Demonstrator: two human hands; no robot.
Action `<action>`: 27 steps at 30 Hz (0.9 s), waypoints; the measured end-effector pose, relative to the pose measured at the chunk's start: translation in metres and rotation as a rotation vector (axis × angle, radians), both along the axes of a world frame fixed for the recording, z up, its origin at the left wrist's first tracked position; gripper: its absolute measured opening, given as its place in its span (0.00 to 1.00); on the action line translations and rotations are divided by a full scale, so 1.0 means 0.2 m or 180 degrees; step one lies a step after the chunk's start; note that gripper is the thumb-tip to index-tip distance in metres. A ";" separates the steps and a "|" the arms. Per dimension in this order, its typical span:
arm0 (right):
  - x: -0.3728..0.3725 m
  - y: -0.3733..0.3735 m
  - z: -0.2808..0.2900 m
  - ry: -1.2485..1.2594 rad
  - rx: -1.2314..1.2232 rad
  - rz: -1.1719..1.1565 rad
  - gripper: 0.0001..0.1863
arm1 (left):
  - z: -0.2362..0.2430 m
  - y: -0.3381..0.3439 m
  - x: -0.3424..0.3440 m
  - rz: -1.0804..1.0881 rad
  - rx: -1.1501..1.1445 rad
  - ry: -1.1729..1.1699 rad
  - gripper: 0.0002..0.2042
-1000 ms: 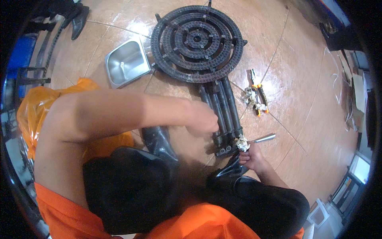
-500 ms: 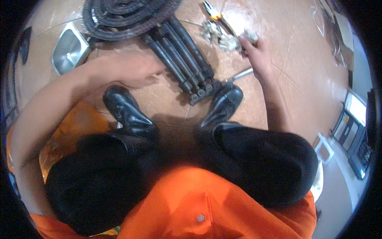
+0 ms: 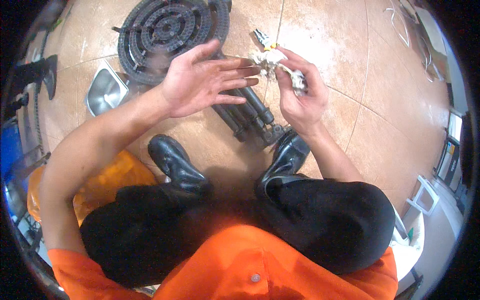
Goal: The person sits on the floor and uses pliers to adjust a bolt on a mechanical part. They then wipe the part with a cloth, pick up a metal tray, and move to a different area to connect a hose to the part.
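Observation:
My left hand point(image 3: 205, 80) is raised palm up with its fingers spread, and nothing lies in it. It hovers over a black cast-iron gas burner point(image 3: 170, 32) with concentric rings, partly covering the dark pipes point(image 3: 255, 102) that run from it. My right hand point(image 3: 305, 92) pinches a dirty white rag point(image 3: 272, 57), which hangs between thumb and fingers close to the left fingertips. Behind the rag, pliers point(image 3: 261, 36) with yellow and black handles lie on the floor, their handles mostly hidden.
A shallow metal pan point(image 3: 106, 91) rests left of the burner on the tiled floor point(image 3: 345, 60). My black boots point(image 3: 172, 160) flank the pipe ends. An orange plastic bag point(image 3: 115, 175) lies by my left leg. White cable point(image 3: 397, 27) trails at the far right.
My left hand has risen from beside the pipes and opened. The right hand has lifted the rag and brought it left, toward the other hand. The view has shifted.

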State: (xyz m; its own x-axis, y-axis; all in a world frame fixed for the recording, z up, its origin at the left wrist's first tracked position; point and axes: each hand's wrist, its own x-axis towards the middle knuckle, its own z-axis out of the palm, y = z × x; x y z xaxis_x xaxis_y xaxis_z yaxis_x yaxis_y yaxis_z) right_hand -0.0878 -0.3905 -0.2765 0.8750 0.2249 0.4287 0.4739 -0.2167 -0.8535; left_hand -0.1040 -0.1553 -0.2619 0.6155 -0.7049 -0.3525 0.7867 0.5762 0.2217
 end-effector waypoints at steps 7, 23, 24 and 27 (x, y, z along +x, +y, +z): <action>-0.02 0.09 0.04 -0.1321 -0.1574 0.0799 0.28 | 0.15 -0.09 0.08 0.0071 0.0127 -0.0088 0.47; 0.13 -0.36 0.04 0.1255 -0.2653 -0.0851 0.26 | 0.27 -0.09 0.26 0.0038 0.3396 -0.2769 0.37; 0.16 -0.25 0.06 0.1432 -0.2177 -0.0588 0.26 | 0.42 0.04 0.22 0.0508 0.4269 -0.3106 0.37; -0.06 -0.11 0.21 0.1451 -0.1508 -0.0183 0.25 | 0.53 0.17 0.29 0.0661 0.4890 -0.4011 0.35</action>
State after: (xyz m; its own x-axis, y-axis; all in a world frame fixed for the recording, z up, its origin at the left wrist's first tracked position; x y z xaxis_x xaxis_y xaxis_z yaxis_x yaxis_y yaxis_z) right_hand -0.1001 -0.4134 -0.2345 0.9617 0.2456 -0.1216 0.0639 -0.6324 -0.7720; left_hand -0.0453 -0.1216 -0.1553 0.9725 -0.1893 0.1354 -0.2198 -0.5553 0.8021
